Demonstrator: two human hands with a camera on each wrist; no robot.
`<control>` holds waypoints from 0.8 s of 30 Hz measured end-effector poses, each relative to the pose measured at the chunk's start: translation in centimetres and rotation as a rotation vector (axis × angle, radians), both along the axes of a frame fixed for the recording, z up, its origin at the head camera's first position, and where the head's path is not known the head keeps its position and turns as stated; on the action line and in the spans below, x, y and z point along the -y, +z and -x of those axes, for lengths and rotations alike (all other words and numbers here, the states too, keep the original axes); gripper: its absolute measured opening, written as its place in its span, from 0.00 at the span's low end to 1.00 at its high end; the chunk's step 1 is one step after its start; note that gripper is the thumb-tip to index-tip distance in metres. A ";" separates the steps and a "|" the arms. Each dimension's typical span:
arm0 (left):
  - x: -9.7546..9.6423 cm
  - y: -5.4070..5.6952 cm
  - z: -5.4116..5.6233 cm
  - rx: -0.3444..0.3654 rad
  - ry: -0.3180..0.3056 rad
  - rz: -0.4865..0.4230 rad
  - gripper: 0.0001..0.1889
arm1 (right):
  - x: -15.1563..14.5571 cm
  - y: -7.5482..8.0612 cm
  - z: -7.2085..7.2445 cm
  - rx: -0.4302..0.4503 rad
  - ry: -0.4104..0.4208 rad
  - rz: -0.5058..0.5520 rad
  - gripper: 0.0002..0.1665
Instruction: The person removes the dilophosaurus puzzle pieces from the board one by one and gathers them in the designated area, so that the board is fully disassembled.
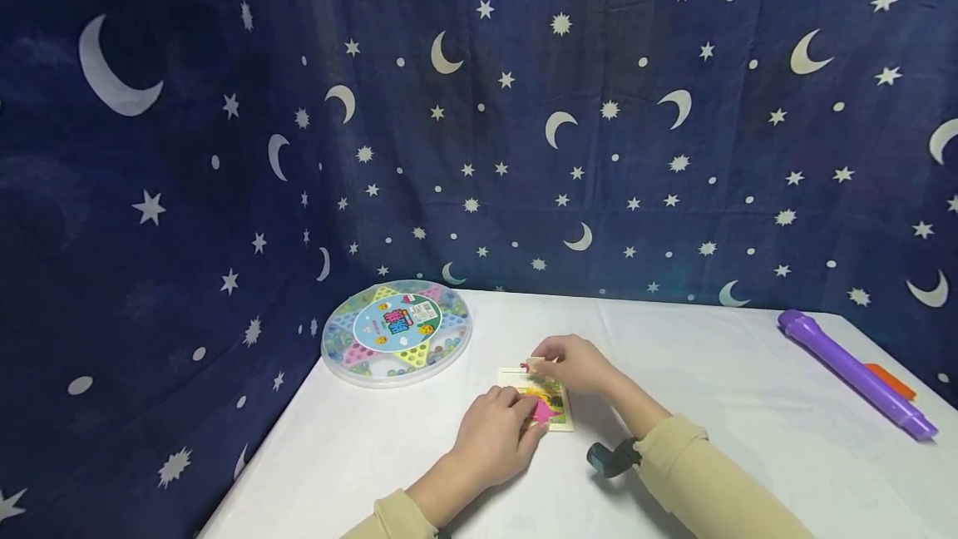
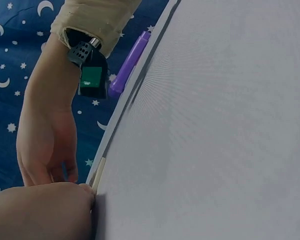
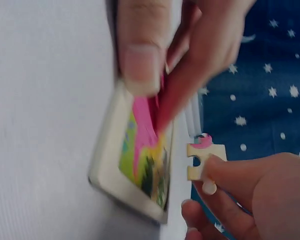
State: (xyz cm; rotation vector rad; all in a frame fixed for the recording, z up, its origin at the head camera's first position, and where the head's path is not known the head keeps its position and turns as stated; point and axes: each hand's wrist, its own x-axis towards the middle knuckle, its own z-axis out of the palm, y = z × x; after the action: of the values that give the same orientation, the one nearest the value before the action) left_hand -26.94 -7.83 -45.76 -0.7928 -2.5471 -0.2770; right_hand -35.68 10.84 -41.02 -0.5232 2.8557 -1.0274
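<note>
A small jigsaw puzzle [image 1: 556, 414] in a pale wooden frame lies on the table, its picture showing a pink figure on yellow and green. My left hand [image 1: 490, 435] holds it at the near left, thumb at the frame's edge and fingers over the picture. Part of the puzzle is hidden beneath these fingers. Just past the far edge, my right hand [image 1: 575, 363] pinches a jigsaw piece [image 3: 217, 152] between thumb and fingers. The right wrist view shows this piece raised off the puzzle, pale wood with a pink patch at one corner.
A round clear case [image 1: 397, 333] of marbles with a star-patterned board stands at the back left. Toward the right edge lie a purple microphone-shaped stick [image 1: 853, 373] and an orange item [image 1: 891, 381]. A starry dark blue curtain [image 1: 509, 140] hangs behind the white table [image 1: 674, 348].
</note>
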 end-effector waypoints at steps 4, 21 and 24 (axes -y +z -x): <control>-0.1 -0.1 0.1 -0.006 0.000 -0.020 0.18 | -1.5 0.2 0.3 -0.012 -0.047 0.041 0.08; -0.1 -0.2 0.3 0.012 0.015 -0.034 0.17 | -5.7 0.3 0.5 -0.028 -0.074 0.098 0.11; -0.1 -0.3 0.3 0.013 0.012 -0.037 0.16 | -6.4 0.1 0.5 -0.025 -0.080 0.107 0.11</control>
State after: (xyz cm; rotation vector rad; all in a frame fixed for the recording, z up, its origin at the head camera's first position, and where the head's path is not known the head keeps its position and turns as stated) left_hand -27.22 -7.71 -46.08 -0.7635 -2.5502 -0.3249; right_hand -36.14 17.28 -40.88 -0.4350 2.8777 -1.2003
